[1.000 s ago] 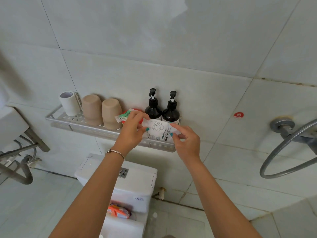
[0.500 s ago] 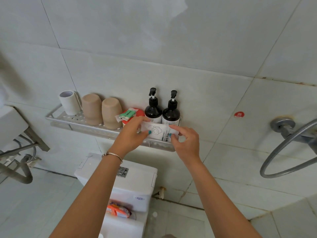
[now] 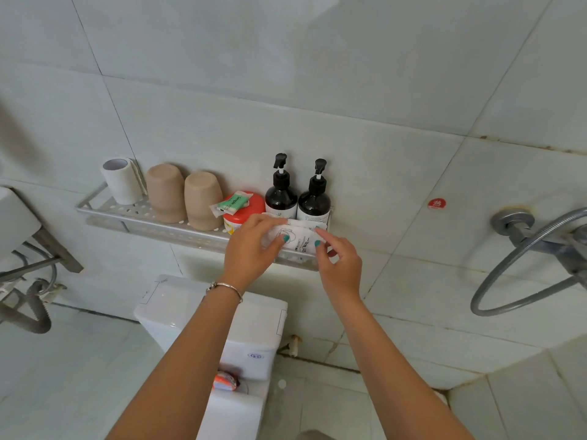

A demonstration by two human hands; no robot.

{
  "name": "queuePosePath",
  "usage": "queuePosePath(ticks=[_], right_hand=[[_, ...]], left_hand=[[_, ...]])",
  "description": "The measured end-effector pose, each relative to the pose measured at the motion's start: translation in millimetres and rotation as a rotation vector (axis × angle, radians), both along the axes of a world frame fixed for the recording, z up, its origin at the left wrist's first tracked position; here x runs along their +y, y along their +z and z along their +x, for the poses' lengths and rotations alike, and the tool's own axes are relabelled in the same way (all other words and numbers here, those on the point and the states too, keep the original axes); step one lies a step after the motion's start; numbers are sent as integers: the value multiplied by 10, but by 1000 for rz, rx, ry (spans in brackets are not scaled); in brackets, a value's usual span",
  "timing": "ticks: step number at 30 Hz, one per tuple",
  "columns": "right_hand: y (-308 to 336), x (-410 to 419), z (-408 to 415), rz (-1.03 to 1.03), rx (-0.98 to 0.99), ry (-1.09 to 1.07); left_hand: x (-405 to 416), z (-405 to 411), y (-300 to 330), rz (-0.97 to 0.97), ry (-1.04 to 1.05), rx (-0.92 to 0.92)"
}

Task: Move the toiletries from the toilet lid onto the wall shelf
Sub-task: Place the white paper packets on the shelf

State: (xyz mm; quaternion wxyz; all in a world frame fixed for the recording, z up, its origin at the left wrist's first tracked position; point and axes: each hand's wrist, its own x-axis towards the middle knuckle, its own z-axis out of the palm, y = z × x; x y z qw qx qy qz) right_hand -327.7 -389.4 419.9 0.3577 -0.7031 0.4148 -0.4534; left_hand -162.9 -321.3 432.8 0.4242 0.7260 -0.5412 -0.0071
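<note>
A flat white printed sachet (image 3: 297,238), pinched at its ends by left hand (image 3: 251,249) and right hand (image 3: 338,265) at the perforated metal wall shelf's (image 3: 139,214) front edge, could be dropped if released early.

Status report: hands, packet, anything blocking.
Left hand and right hand both grip the white packet. Packet at shelf front edge, before the two pump bottles. Orange packet still on toilet.

Soft even daylight, sharp, edges bowed outward
</note>
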Motion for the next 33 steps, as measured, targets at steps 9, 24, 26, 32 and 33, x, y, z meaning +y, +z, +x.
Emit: queuePosePath(ticks=[9,24,26,32,33], right_hand=[[-148,470,-96,133,258,76],[-631,1269,-534,408,403,173],[-773,1429,-621,452,450,184],[-1257,2010,-796,572,562,303],[-1299,2093,-809,592,571,315]], left_hand=[[295,-199,-221,113,54,-100],[1328,-674,-775,395,58,141],[1605,-760,-893,412,112,189],[2735,-985,-1341,528,350,411],[2911,-1012,-1421,571,387,452]])
